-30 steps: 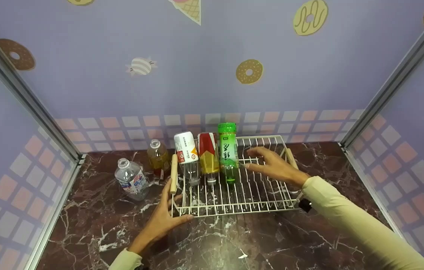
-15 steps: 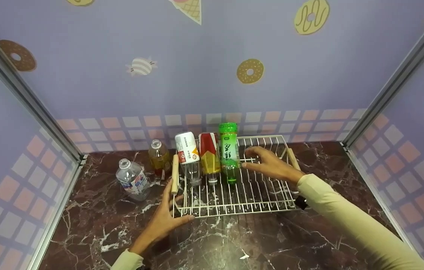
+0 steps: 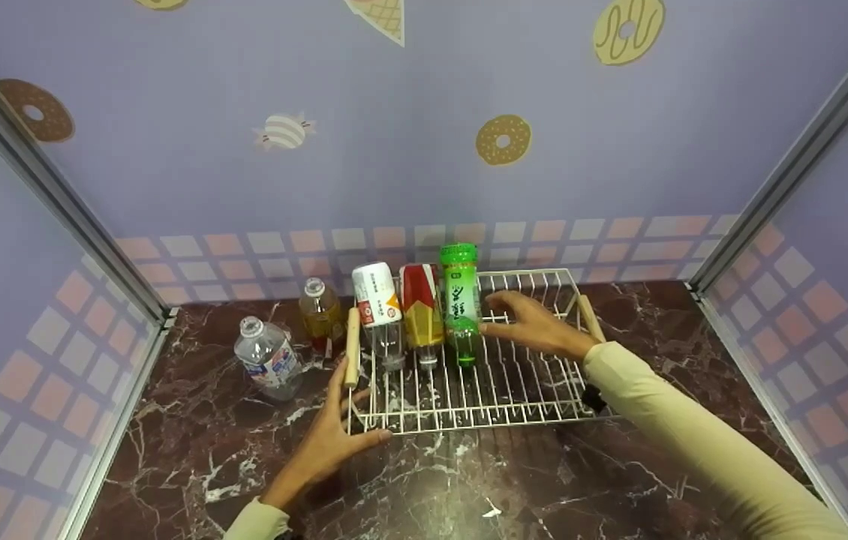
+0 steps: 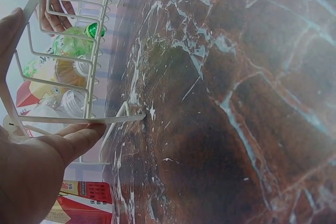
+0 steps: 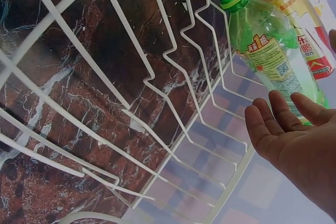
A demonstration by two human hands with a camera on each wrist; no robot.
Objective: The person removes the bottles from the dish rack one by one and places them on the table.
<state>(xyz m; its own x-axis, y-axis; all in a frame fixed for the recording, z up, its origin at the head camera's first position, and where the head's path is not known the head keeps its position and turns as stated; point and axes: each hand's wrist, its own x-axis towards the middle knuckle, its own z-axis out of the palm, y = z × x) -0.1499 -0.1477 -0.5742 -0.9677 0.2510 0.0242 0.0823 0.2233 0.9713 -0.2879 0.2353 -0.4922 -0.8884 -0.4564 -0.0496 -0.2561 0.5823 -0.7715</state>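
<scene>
A white wire rack (image 3: 514, 412) with wooden side handles stands on the marbled counter. Three bottles lie tilted neck-down in it: a clear one with a white label (image 3: 377, 296), one with a red and yellow label (image 3: 422, 304), and a green one (image 3: 460, 300). My left hand (image 3: 334, 431) holds the rack's front left corner, thumb along the front wire in the left wrist view. Above the rack's right half, my right hand (image 3: 533, 326) has its fingers spread apart, fingertips close beside the green bottle; whether they touch it I cannot tell.
Left of the rack, a clear bottle (image 3: 270, 360) with a blue-and-white label stands on the counter. Behind it is another bottle (image 3: 321, 315) with a yellowish label. Patterned walls (image 3: 424, 150) enclose the counter at the back and both sides.
My right hand has moved slightly left, closer to the green bottle. My left hand stays at the rack's corner, and the bottles keep their places.
</scene>
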